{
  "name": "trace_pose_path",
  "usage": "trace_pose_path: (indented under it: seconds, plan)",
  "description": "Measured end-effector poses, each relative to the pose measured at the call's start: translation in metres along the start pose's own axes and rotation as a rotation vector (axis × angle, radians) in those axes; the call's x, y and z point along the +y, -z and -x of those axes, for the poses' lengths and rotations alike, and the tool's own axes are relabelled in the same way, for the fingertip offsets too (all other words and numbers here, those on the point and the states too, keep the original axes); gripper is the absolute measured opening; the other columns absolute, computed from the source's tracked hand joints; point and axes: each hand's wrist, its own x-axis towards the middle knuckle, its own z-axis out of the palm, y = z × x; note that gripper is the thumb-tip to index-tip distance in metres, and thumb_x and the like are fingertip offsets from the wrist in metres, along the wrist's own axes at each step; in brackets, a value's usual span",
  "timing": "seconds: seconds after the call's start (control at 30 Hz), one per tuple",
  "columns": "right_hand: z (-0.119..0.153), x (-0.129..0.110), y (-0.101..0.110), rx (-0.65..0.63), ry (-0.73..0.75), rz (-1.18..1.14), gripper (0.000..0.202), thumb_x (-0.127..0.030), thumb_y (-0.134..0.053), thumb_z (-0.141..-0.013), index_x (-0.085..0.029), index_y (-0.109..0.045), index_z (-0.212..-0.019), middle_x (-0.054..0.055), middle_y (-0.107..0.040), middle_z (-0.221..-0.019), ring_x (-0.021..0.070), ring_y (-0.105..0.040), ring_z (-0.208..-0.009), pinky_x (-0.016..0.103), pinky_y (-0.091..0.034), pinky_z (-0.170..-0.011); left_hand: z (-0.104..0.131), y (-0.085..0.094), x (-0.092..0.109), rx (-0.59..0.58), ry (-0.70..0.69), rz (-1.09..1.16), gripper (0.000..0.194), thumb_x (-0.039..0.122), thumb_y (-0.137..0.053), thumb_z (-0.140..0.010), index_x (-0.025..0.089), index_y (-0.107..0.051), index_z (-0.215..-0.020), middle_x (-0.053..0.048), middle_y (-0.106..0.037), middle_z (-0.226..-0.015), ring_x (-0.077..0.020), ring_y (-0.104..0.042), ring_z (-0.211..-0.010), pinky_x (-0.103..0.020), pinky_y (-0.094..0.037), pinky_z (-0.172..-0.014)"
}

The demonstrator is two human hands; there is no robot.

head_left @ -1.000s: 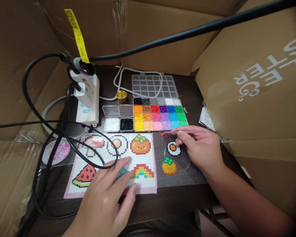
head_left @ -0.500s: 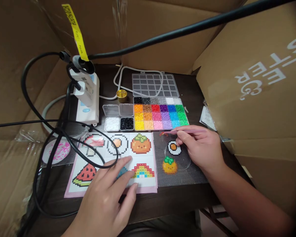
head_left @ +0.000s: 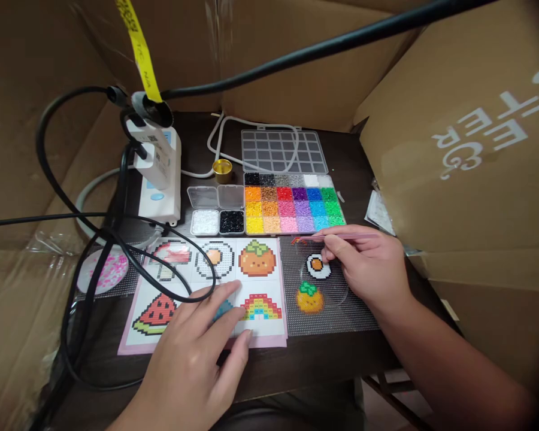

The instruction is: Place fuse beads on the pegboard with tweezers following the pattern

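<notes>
Pinched in my right hand is a pair of pink tweezers, lying nearly level. Their tips are at a small patch of red and orange beads at the top left of the clear pegboard. Below on that board are a bead fried egg and a bead persimmon. My left hand rests with fingers spread on the pattern sheet, its fingertips beside the printed rainbow. It partly covers a blue picture.
Behind the board stands a sorted bead box with its lid open. Small boxes of white beads and black beads adjoin it. Black cables loop over the sheet from a power strip. Cardboard walls surround the table.
The view has shifted slightly. Both hands keep nearly the same places, and the tweezers stay at the red and orange beads.
</notes>
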Motion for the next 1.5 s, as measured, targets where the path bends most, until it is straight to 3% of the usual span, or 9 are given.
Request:
trace_pose_path:
  seconds: [1.5]
  plan:
    - [0.0001,0.002,0.0012,-0.043,0.033,0.028,0.012,-0.025,-0.069,-0.082,-0.021,-0.08,-0.08,0.001,-0.068,-0.058,0.0128,-0.06,-0.051,0.024,-0.051,-0.048,0.0003,0.0014,0.0018,-0.008,0.021,0.003,0.022,0.016,-0.059,-0.091,0.02,-0.064,-0.112,-0.01,-0.061,-0.137,-0.0278,-0.061,-0.117,-0.046,-0.049,-0.095]
